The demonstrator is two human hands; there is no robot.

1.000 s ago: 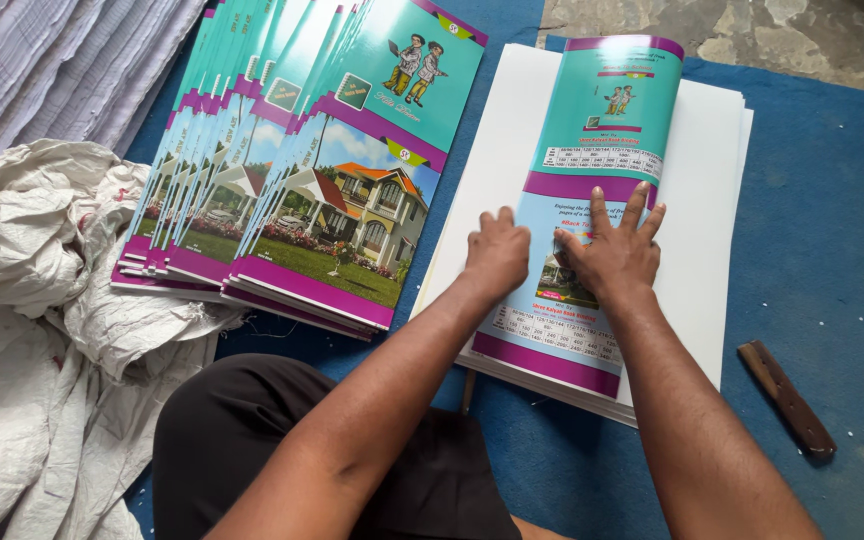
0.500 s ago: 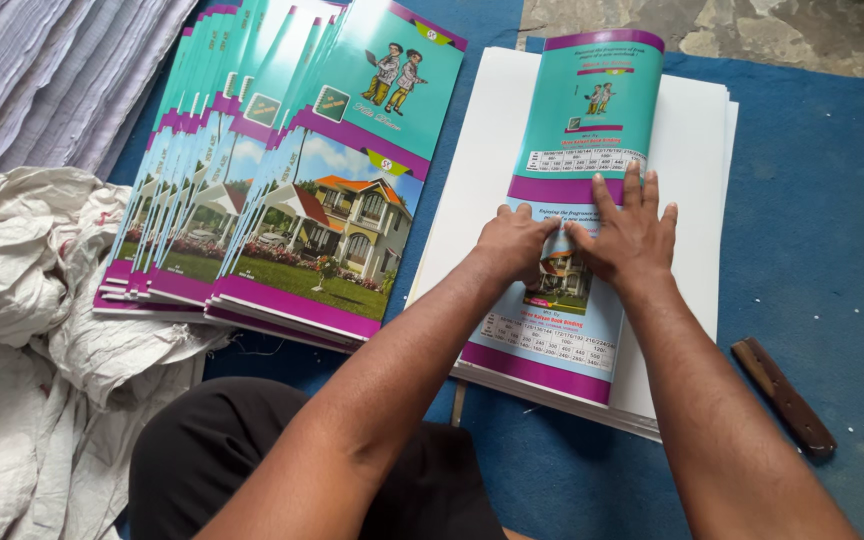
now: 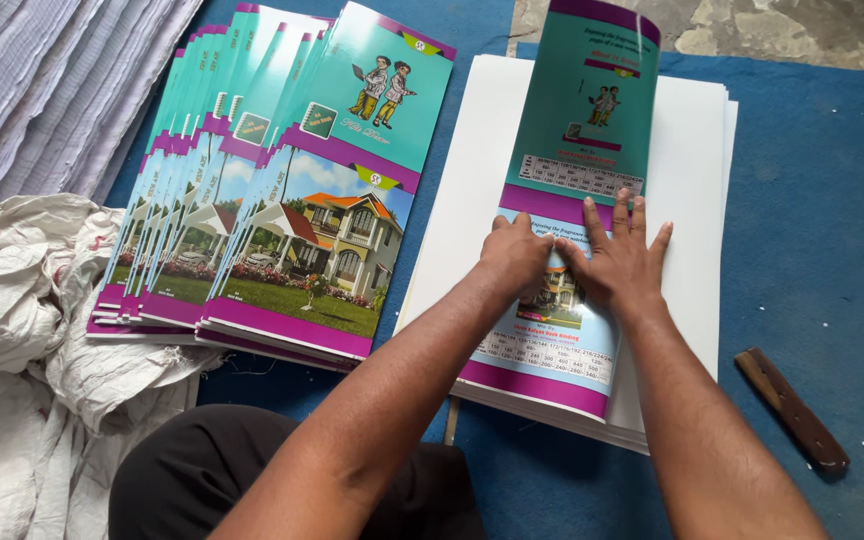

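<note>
A teal and purple printed cover sheet [image 3: 582, 120] lies on a stack of white sheets [image 3: 692, 180], its far end curling upward. My left hand [image 3: 514, 255] presses down on the sheet's middle with curled fingers. My right hand [image 3: 620, 255] lies flat beside it, fingers spread, on the same sheet. Both hands touch each other at the fold area.
A fanned pile of matching covers with a house picture [image 3: 272, 220] lies to the left. Crumpled white sacking [image 3: 22, 330] sits at the lower left, grey striped cloth [image 3: 52, 80] at the upper left. A dark wooden stick [image 3: 790, 408] rests on the blue mat [image 3: 822, 250].
The sheet's far half has lifted and curled up toward me. Both hands have stayed pressed near the sheet's middle, and the view has moved closer.
</note>
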